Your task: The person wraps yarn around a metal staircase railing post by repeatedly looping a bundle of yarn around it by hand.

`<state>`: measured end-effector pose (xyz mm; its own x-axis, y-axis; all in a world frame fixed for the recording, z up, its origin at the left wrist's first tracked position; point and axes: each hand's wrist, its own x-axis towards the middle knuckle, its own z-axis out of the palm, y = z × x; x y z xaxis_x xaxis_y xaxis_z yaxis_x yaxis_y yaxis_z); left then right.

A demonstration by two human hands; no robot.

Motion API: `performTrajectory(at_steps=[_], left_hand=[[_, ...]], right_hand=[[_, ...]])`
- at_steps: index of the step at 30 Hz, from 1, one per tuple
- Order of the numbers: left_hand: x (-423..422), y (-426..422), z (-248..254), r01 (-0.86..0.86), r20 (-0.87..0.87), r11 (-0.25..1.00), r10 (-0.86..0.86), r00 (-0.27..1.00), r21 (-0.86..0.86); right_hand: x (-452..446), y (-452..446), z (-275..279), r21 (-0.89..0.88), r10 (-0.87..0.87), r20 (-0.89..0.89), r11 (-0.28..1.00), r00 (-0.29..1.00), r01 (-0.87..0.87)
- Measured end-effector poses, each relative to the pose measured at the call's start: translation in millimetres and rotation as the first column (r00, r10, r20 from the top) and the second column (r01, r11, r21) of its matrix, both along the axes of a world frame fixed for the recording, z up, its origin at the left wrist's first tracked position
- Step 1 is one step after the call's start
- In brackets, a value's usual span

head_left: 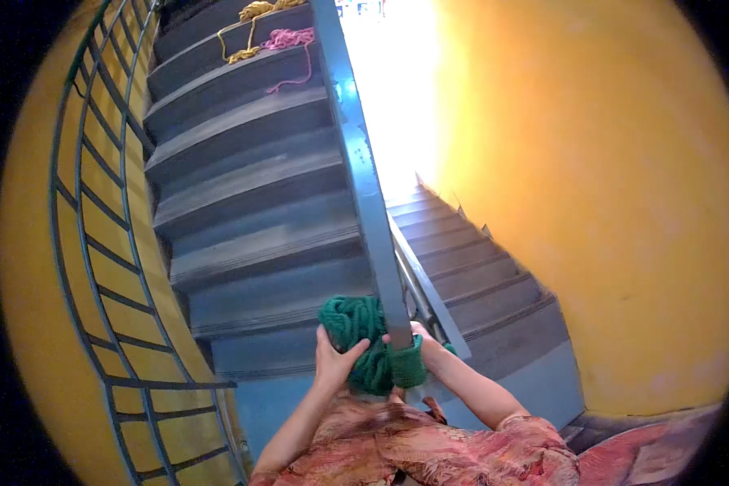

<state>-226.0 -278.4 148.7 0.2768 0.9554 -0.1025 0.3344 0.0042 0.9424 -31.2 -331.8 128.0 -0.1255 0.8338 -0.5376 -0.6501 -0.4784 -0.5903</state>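
Observation:
A thick bundle of green yarn [355, 322] is held in my left hand [336, 358], its thumb pressed across the front of the strands. Just right of the bundle, more green yarn is wound in a band [407, 363] around the lower end of the blue-grey handrail [368, 182]. My right hand [420, 332] is on the far side of that rail end, close above the wound band. The rail covers most of its fingers, so their grip cannot be made out. A bit of green also shows past my right wrist.
Grey steps [251, 202] rise on the left of the rail, and a second flight [470, 267] lies on its right. Yellow yarn [243, 55] and pink yarn [287, 39] lie on upper steps. A metal railing [85, 186] curves along the left, and a yellow wall [624, 202] stands right.

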Motion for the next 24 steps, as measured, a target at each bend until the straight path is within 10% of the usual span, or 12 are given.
performTrajectory(at_steps=[3,7,9,15,17,21,24], left_hand=[[-11.8,-0.5,5.7,-0.034,0.070,0.994,0.041,0.997,-0.102],[-11.7,5.3,10.4,0.181,0.085,0.983,-0.183,0.979,0.032],[-7.9,3.1,-1.6,0.405,0.152,0.914,-0.405,0.902,0.034],[-4.3,20.5,1.0,0.532,0.084,0.847,-0.530,0.844,-0.009],[-13.3,29.8,16.3,0.620,0.085,0.777,-0.629,0.773,0.110],[-32.8,42.1,56.3,0.367,0.330,0.920,-0.391,0.859,0.133],[-25.7,59.9,116.9,0.239,0.272,0.811,-0.432,0.860,0.534]], right_hand=[[3.6,-5.2,-83.8,0.075,-0.288,0.311,0.957,0.906,0.279],[5.8,-20.0,-106.7,0.186,-0.466,0.284,0.884,0.838,0.429],[-9.3,-27.7,-62.1,0.114,-0.667,0.454,0.701,0.591,0.704],[19.1,-33.9,-23.5,-0.031,-0.847,0.267,0.470,0.460,0.882],[26.9,-39.5,56.6,0.172,-0.894,0.415,0.259,0.169,0.950],[106.9,-69.5,153.6,0.882,-0.926,0.185,0.009,-0.329,0.472],[93.0,-45.0,252.1,0.966,-0.958,0.138,0.073,-0.253,0.250]])
